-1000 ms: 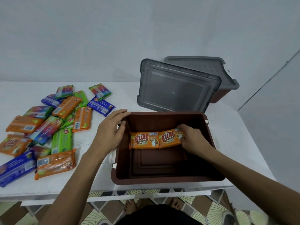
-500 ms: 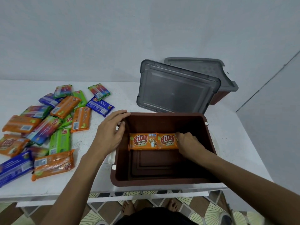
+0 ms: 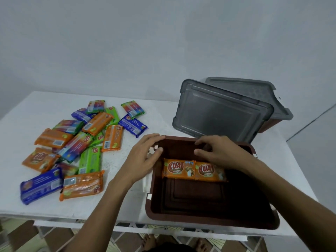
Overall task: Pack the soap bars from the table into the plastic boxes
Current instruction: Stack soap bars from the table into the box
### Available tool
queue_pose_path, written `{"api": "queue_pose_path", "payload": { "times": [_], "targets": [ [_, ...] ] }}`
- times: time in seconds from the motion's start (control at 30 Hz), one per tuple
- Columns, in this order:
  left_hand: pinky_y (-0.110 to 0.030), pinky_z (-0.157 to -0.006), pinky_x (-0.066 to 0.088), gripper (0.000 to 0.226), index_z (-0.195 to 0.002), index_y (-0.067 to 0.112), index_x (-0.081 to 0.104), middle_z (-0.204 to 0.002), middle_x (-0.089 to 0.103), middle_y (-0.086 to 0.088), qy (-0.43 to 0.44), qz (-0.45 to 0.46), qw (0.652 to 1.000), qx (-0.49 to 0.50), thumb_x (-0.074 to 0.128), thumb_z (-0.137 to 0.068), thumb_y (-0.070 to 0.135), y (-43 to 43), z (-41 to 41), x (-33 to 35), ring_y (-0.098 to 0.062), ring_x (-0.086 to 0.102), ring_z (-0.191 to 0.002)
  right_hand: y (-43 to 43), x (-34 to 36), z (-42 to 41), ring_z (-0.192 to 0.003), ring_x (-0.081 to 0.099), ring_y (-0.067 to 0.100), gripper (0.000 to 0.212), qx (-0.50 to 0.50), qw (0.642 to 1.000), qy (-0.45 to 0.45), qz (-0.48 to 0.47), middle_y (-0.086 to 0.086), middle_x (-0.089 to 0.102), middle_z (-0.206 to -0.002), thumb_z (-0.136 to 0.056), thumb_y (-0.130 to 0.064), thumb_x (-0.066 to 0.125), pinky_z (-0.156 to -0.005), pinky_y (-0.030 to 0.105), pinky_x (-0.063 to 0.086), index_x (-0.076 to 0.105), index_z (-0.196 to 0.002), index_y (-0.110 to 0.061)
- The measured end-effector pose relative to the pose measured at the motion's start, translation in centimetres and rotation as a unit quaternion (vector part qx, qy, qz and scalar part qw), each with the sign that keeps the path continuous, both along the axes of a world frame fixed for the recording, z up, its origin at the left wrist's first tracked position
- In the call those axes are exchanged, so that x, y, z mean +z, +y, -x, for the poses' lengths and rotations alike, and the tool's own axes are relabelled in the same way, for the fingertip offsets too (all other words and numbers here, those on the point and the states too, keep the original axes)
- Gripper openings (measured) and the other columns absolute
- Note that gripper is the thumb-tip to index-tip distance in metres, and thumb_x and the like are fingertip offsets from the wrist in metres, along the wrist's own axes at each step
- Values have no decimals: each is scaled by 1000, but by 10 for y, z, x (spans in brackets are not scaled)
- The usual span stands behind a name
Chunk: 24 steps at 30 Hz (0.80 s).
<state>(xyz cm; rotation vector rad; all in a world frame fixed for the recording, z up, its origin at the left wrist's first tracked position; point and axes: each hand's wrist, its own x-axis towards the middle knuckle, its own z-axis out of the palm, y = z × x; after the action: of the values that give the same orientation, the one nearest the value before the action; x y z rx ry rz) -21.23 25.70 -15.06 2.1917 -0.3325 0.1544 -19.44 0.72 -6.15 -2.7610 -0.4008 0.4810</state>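
Lifting clear of the two orange bars it was pressing into place a moment ago, the person's right hand (image 3: 220,151) is now hovering over the far side of the brown plastic box (image 3: 200,220), fingers loosely curled and holding nothing. The left hand (image 3: 143,159) is staying where it was, lying across the box's corner at about ten o'clock, fingers fairly straight over the rim and thumb just inside, steadying rather than gripping. Inside the box, the first orange soap bar (image 3: 179,169) and the second orange soap bar (image 3: 209,171) are lying flat, end to end and touching, in a row across the floor toward twelve o'clock; the near half of the floor is still showing bare. Packing appears to be only beginning: well over a dozen wrapped bars, orange, green, blue and multicoloured, are waiting in a loose pile (image 3: 80,146) on the white table (image 3: 45,104) at the box's nine o'clock, some overlapping. A grey lid (image 3: 221,115) is leaning tilted just beyond the box at twelve o'clock, and behind it, toward one o'clock, a second box (image 3: 269,125) is sitting with its own grey cover (image 3: 245,86) on top, seemingly not yet opened for filling.
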Motion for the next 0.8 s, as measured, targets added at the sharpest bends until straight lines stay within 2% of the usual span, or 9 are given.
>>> {"api": "queue_pose_path", "payload": {
  "times": [0.13, 0.23, 0.33, 0.43, 0.53, 0.6, 0.67, 0.73, 0.8],
  "targets": [
    [-22, -86, 50, 32, -127, 32, 57, -125, 57, 17, 40, 11, 998, 42, 53, -96, 35, 31, -3, 4, 5, 58, -103, 34, 18, -25, -90, 63, 12, 35, 3, 995, -41, -96, -1, 69, -103, -92, -42, 59, -82, 29, 51, 63, -122, -25],
    [-26, -83, 50, 29, -124, 26, 59, -121, 58, 14, 34, -38, 994, 95, 54, -96, 31, 63, -11, 1, 1, 59, -97, 65, 12, -49, -89, 66, 14, 32, 6, 990, -41, -133, -1, 70, -98, -93, -40, 58, -81, 30, 52, 63, -121, -24],
    [-29, -80, 50, 29, -124, 27, 59, -121, 62, 6, 35, -105, 983, 146, 53, -96, 31, 96, -23, -10, -6, 59, -98, 98, -2, -72, -85, 64, 12, 30, 21, 989, -39, -143, 1, 71, -99, -93, -37, 58, -77, 25, 46, 62, -120, -23],
    [-27, -77, 47, 32, -124, 28, 59, -123, 60, 3, 72, -174, 960, 207, 49, -96, 38, 118, -35, -24, -10, 57, -100, 132, -20, -95, -87, 59, 13, 33, 41, 991, -24, -125, 6, 70, -111, -94, -36, 58, -78, 25, 45, 59, -122, -21],
    [-36, -83, 52, 36, -123, 25, 58, -125, 58, -1, 95, -235, 937, 240, 48, -95, 45, 127, -46, -34, -16, 58, -103, 165, -42, -115, -93, 56, 14, 36, 62, 995, -7, -83, 7, 63, -121, -93, -38, 59, -78, 29, 49, 55, -124, -19],
    [-42, -91, 49, 38, -124, 24, 56, -126, 58, -3, 105, -263, 927, 246, 48, -94, 47, 130, -52, -39, -18, 57, -107, 183, -56, -126, -95, 54, 15, 39, 90, 995, 1, -43, 7, 59, -125, -92, -39, 62, -68, 25, 49, 53, -124, -17],
    [-45, -101, 40, 41, -124, 25, 54, -127, 56, -3, 107, -297, 916, 248, 46, -93, 52, 130, -57, -44, -21, 52, -116, 199, -69, -137, -92, 51, 15, 44, 124, 992, 6, -7, 8, 58, -125, -89, -39, 66, -60, 23, 40, 51, -123, -16],
    [-44, -101, 35, 49, -124, 25, 52, -128, 55, -3, 109, -335, 902, 248, 44, -90, 60, 131, -65, -47, -23, 49, -119, 211, -80, -146, -91, 51, 17, 50, 148, 989, 4, 22, 9, 58, -122, -85, -41, 70, -64, 26, 40, 49, -121, -14],
    [-44, -98, 36, 62, -124, 24, 51, -126, 55, -5, 120, -362, 889, 254, 40, -85, 71, 130, -72, -50, -26, 50, -117, 219, -89, -153, -97, 55, 22, 57, 160, 986, -4, 55, 11, 57, -123, -82, -44, 72, -72, 31, 46, 46, -123, -14]
  ]
}}
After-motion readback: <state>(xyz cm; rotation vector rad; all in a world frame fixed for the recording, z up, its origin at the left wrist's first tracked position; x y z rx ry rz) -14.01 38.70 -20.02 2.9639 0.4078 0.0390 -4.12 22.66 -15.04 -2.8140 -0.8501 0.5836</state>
